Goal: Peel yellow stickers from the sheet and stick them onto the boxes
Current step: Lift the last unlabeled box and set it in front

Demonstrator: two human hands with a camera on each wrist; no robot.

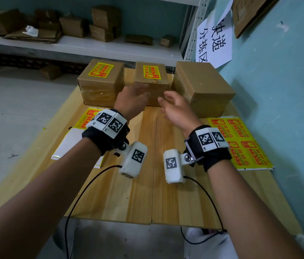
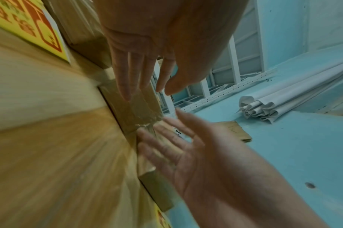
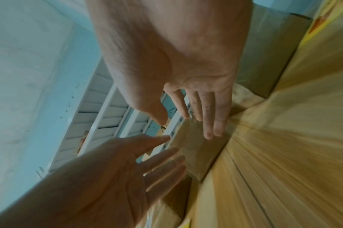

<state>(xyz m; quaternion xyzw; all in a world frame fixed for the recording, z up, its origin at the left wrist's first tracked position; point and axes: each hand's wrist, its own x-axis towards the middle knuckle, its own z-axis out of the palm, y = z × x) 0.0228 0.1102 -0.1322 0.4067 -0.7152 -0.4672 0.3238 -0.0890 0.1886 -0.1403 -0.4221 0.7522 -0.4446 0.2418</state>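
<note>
Three brown cardboard boxes stand along the far edge of the wooden table (image 1: 143,184); the left box (image 1: 99,86) and the middle box (image 1: 152,81) each bear a yellow sticker with red print, too blurred to read; the right box (image 1: 201,86) is bare. The yellow sticker sheet (image 1: 240,143) lies at the right edge. Left hand (image 1: 130,101) and right hand (image 1: 177,109) hover before the middle box, fingers spread, holding nothing. A white paper sign (image 1: 214,40) on the wall reads 快递分拣区.

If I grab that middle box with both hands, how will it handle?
The middle box looks stiff: taped cardboard with square edges. Probably light, being small. The glossy tape on its front may feel a bit slick, so the left hand and right hand should press its sides.
</note>
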